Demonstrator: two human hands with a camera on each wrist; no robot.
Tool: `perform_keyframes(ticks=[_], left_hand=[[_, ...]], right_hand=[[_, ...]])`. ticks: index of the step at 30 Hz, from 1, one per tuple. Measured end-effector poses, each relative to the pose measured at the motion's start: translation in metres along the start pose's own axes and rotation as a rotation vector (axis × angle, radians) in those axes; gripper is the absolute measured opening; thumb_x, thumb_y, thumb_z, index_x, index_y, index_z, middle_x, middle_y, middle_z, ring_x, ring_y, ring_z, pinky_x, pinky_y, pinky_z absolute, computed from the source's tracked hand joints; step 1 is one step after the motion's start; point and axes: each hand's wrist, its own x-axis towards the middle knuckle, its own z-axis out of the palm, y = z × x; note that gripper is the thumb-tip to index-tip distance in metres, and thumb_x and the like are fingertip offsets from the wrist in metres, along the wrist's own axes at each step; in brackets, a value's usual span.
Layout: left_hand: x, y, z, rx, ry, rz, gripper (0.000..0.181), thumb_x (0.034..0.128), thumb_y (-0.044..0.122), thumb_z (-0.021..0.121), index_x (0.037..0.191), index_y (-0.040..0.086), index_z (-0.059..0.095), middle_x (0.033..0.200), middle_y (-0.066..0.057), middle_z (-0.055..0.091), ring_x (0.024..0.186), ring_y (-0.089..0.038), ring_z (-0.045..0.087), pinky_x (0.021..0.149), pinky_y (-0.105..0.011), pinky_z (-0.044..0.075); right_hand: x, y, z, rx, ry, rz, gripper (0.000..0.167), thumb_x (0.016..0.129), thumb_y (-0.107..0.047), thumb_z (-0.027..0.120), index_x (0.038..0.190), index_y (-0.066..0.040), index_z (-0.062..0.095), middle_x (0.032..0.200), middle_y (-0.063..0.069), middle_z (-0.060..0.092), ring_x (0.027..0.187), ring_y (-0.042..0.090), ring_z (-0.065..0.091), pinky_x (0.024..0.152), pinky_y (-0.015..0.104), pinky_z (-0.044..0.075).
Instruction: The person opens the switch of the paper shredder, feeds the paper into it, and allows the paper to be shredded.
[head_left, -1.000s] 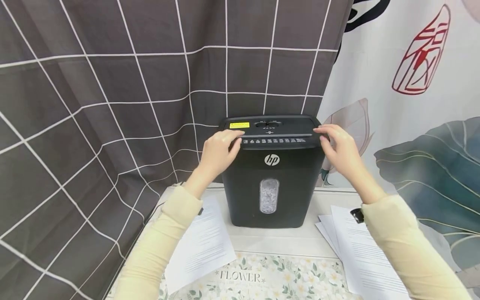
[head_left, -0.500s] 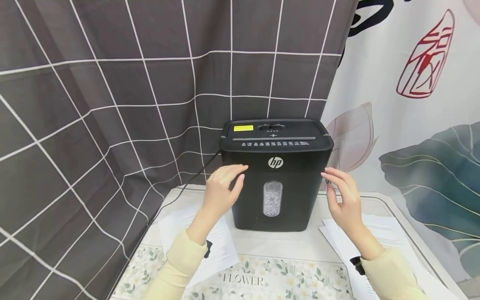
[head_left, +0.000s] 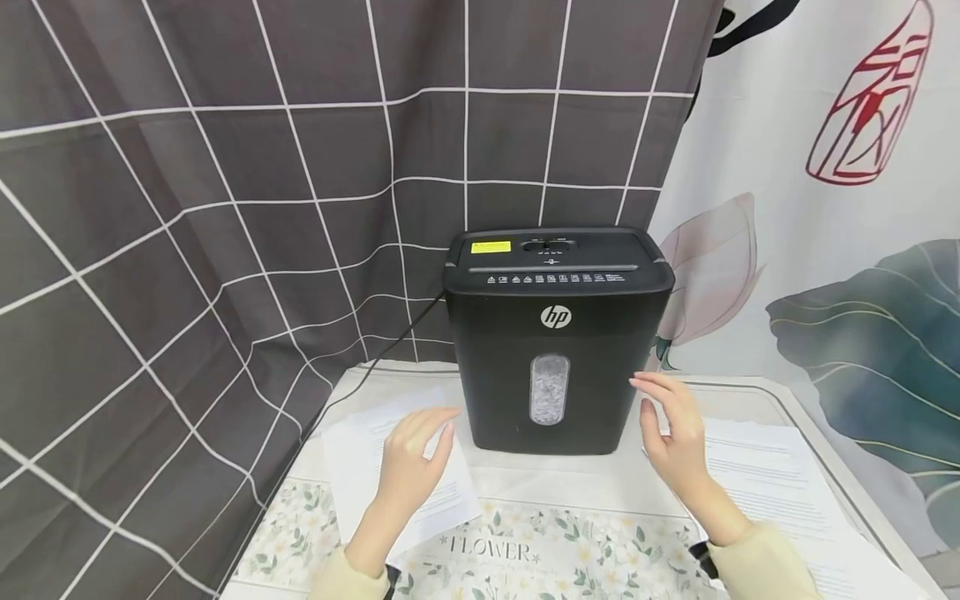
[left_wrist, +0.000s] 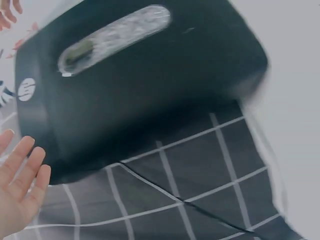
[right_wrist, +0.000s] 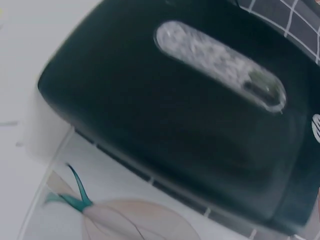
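Observation:
A black HP shredder (head_left: 502, 367) stands upright at the back of the table, its slot on top and shredded paper visible behind the front window (head_left: 550, 389). My left hand (head_left: 408, 462) hovers above the left sheets (head_left: 450, 500), fingers loosely bent and holding nothing. In the left wrist view the left hand (left_wrist: 22, 185) has its fingers spread near the shredder (left_wrist: 125, 95). The right hand (head_left: 675, 433) is raised by the shredder's lower right side, beside the right stack of sheets (head_left: 780, 483), also holding nothing. The right wrist view shows the shredder (right_wrist: 150, 115) large and blurred.
A floral cloth (head_left: 600, 550) marked FLOWER covers the front of the table. From the shredder's left side a black cord (head_left: 390, 350) runs down past the table's left edge. Behind hang a dark grid curtain (head_left: 315, 150) and a white printed curtain (head_left: 780, 117).
Both hands have come off the top edges of the shredder and moved down and toward the table. The shredder stands in the same place.

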Motion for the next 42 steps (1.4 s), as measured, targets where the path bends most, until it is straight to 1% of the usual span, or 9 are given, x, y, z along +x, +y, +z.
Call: perform_keyframes(ticks=[3, 8, 11, 17, 22, 26, 29, 34, 42], left_hand=[[-0.015, -0.009, 0.003, -0.003, -0.03, -0.055, 0.021, 0.0796, 0.002, 0.066, 0.1, 0.006, 0.069, 0.096, -0.008, 0.072, 0.092, -0.026, 0.067, 0.078, -0.039, 0.054], [-0.047, -0.031, 0.007, 0.005, -0.125, -0.215, 0.021, 0.0839, 0.004, 0.064, 0.105, 0.006, 0.067, 0.096, -0.008, 0.072, 0.088, -0.022, 0.068, 0.077, -0.037, 0.055], [-0.065, -0.043, 0.006, 0.01, -0.161, -0.29, 0.02, 0.0857, 0.004, 0.063, 0.105, 0.005, 0.067, 0.094, -0.008, 0.071, 0.085, -0.021, 0.068, 0.076, -0.036, 0.055], [-0.09, -0.056, -0.001, 0.023, -0.22, -0.36, 0.017, 0.0884, 0.004, 0.059, 0.104, 0.002, 0.066, 0.09, -0.01, 0.071, 0.082, -0.023, 0.068, 0.073, -0.036, 0.055], [-0.108, -0.062, -0.014, 0.087, -0.281, -0.463, 0.017, 0.0885, 0.005, 0.059, 0.104, 0.002, 0.066, 0.092, -0.012, 0.071, 0.082, -0.024, 0.068, 0.074, -0.039, 0.055], [-0.118, -0.069, -0.023, 0.102, -0.37, -0.579, 0.024, 0.089, 0.007, 0.059, 0.112, 0.001, 0.062, 0.101, -0.017, 0.069, 0.09, -0.031, 0.067, 0.078, -0.045, 0.053], [-0.126, -0.077, -0.027, 0.084, -0.433, -0.643, 0.035, 0.0896, 0.009, 0.059, 0.123, 0.001, 0.056, 0.114, -0.022, 0.063, 0.103, -0.038, 0.062, 0.086, -0.051, 0.05], [-0.133, -0.093, -0.03, 0.001, -0.444, -0.721, 0.046, 0.0907, 0.008, 0.056, 0.135, 0.0, 0.044, 0.128, -0.029, 0.051, 0.117, -0.047, 0.05, 0.093, -0.058, 0.043], [-0.136, -0.108, -0.039, 0.03, -0.435, -0.929, 0.048, 0.0927, 0.01, 0.051, 0.136, -0.007, 0.037, 0.125, -0.036, 0.046, 0.114, -0.051, 0.049, 0.09, -0.057, 0.045]], right_hand=[[-0.015, 0.004, 0.008, 0.013, -0.073, 0.01, 0.024, 0.087, -0.004, 0.045, 0.091, 0.012, 0.062, 0.092, 0.027, 0.061, 0.107, 0.013, 0.056, 0.101, 0.017, 0.037], [-0.043, 0.0, 0.025, 0.051, -0.19, 0.043, 0.023, 0.082, 0.002, 0.044, 0.092, 0.007, 0.065, 0.094, 0.02, 0.063, 0.092, 0.029, 0.056, 0.098, 0.014, 0.038], [-0.06, -0.007, 0.037, 0.067, -0.255, 0.088, 0.024, 0.079, 0.006, 0.045, 0.093, 0.004, 0.065, 0.094, 0.017, 0.063, 0.093, 0.025, 0.056, 0.098, 0.012, 0.038], [-0.088, -0.018, 0.059, 0.098, -0.392, 0.216, 0.029, 0.077, 0.016, 0.052, 0.098, -0.002, 0.064, 0.098, 0.012, 0.063, 0.097, 0.02, 0.056, 0.094, 0.01, 0.039], [-0.103, -0.032, 0.079, 0.157, -0.411, 0.354, 0.033, 0.076, 0.021, 0.055, 0.097, -0.003, 0.064, 0.096, 0.008, 0.064, 0.087, 0.02, 0.06, 0.081, 0.013, 0.046], [-0.108, -0.044, 0.092, 0.208, -0.42, 0.501, 0.029, 0.077, 0.023, 0.054, 0.095, 0.002, 0.063, 0.092, 0.014, 0.065, 0.08, 0.027, 0.06, 0.07, 0.021, 0.049], [-0.111, -0.051, 0.102, 0.238, -0.459, 0.676, 0.024, 0.08, 0.02, 0.052, 0.095, 0.005, 0.063, 0.092, 0.018, 0.066, 0.079, 0.031, 0.06, 0.068, 0.025, 0.05], [-0.124, -0.049, 0.118, 0.278, -0.611, 0.955, 0.022, 0.086, 0.009, 0.052, 0.105, 0.001, 0.06, 0.1, 0.018, 0.064, 0.083, 0.025, 0.061, 0.071, 0.021, 0.049], [-0.147, -0.052, 0.14, 0.32, -0.777, 1.039, 0.031, 0.085, 0.0, 0.053, 0.115, 0.008, 0.054, 0.105, 0.026, 0.057, 0.09, 0.03, 0.058, 0.078, 0.03, 0.049]])
